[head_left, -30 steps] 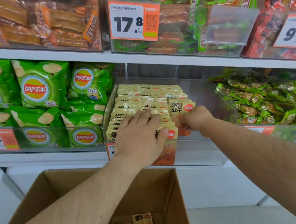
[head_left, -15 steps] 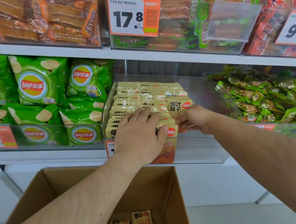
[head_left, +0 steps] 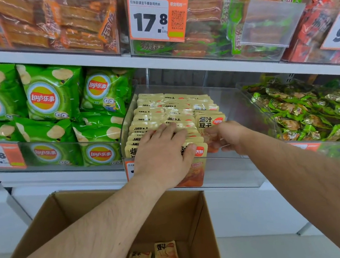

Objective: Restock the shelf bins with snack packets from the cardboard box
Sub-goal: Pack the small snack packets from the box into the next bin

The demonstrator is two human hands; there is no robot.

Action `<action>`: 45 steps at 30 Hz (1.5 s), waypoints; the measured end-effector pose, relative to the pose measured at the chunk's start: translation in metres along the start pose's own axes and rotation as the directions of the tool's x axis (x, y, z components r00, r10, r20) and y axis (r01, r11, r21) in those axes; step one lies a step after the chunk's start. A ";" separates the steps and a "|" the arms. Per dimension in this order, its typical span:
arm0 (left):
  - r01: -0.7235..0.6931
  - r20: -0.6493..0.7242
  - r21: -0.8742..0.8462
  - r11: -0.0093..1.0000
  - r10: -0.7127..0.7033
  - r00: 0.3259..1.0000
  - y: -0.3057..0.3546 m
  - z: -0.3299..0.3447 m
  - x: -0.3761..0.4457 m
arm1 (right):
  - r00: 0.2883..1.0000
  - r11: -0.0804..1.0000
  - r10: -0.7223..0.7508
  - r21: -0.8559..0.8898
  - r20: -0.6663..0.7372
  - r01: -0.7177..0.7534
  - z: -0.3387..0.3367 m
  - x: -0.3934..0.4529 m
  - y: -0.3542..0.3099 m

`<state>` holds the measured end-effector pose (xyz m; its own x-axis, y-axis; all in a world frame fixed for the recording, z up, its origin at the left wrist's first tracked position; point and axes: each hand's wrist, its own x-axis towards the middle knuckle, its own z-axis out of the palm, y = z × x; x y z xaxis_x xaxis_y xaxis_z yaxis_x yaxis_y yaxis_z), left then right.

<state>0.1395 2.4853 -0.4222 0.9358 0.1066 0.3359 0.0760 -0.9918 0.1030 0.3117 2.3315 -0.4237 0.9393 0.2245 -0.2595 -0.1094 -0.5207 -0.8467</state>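
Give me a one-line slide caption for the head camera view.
Left hand presses the rows of packets in the clear bin while the right hand holds one packet.

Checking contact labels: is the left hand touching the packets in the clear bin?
Touching. The head view shows the left hand lying flat on the front rows of yellow packets, its thumb against the frontmost one.

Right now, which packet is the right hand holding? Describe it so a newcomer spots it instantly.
Find the clear bin on the middle shelf, between the green chip bags and the green-wrapped snacks. It holds rows of cream packets. The one you want stands upright at the rows' right edge, pinched by the right hand, its front fully showing.
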 end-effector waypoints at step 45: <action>0.587 0.576 -0.200 0.784 -0.391 0.718 -0.222 0.027 -0.170 | 0.901 0.687 -0.012 -0.651 0.434 0.323 0.422 -0.097 0.167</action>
<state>-0.0269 2.6853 -0.5277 0.8404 0.4236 -0.3380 0.5405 -0.7008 0.4656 0.0649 2.5704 -0.7356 0.7062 0.5662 -0.4250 0.4401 -0.8213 -0.3630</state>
